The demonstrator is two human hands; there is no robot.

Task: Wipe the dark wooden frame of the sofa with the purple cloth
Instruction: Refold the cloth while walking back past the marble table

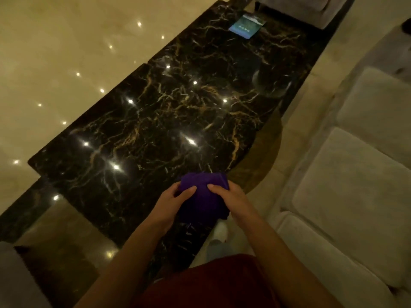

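**Purple cloth gathered in both hands, sofa off to the right**

Purple cloth [201,196] sits bunched between the two hands, held in the air above the near end of a dark marble table [169,112]. The left hand [172,204] closes on the cloth's left side with the thumb laid over the top; the right hand [229,201] clamps the right side the same way. The hands are close together, only the folded cloth between them, and they seem to be folding or gathering it into a pad, so wiping has not yet begun.

Out from the hands, the table runs long, from near left to far right, and carries a small blue-green card [247,26] at its far end. A pale shoe [220,233] shows below the cloth, on the strip of floor between table and seating.

To the right lies the sofa [355,185], its pale cushions in a row running roughly parallel with the table. No dark wooden frame can be made out with certainty here; the cushions hide whatever edges the sofa has, and the light is dim. In my judgement the frame must be sought on that right side, so the right hand is the nearer one to carry the cloth across, and the stroke would likely follow the sofa's long axis, away from the person.
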